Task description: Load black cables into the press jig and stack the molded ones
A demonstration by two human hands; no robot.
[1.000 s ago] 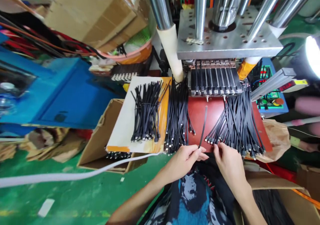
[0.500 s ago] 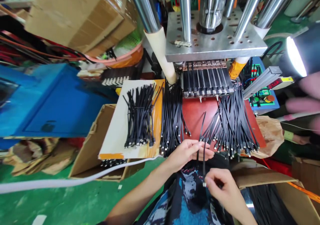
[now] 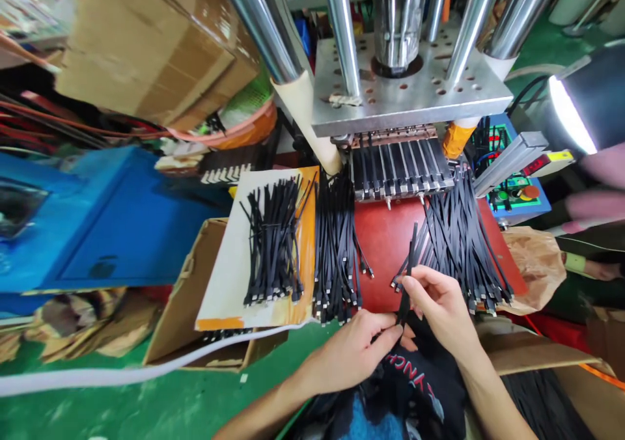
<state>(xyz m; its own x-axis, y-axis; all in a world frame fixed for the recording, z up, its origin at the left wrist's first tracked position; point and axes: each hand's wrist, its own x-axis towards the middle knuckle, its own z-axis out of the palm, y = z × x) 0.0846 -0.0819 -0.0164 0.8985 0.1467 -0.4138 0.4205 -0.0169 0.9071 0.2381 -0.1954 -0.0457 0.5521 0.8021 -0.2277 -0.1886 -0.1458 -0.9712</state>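
Note:
In front of my body I hold a short black flat cable [image 3: 405, 306], roughly upright, though whether it is one or several together I cannot tell. My left hand [image 3: 359, 349] pinches its lower part between thumb and fingers. Higher up, my right hand [image 3: 442, 306] is closed on it, thumb and forefinger together. A spread pile of black cables [image 3: 456, 238] with metal plug ends lies just behind my right hand. Another bunch of cables [image 3: 336, 245] lies to the left on the red work surface [image 3: 378, 238].
Behind the surface stands a press with a thick steel plate [image 3: 410, 105] above a slotted fixture [image 3: 403, 166]. A cable bundle [image 3: 273, 245] rests on a white board [image 3: 227, 271]. A lamp [image 3: 571, 114] and control box [image 3: 525, 196] are right; another person's hand [image 3: 603, 270] shows there.
My right hand has risen from the cable's lower plug end to its upper part. My left hand has dropped and closed from a flatter, more open pose. The view has shifted slightly.

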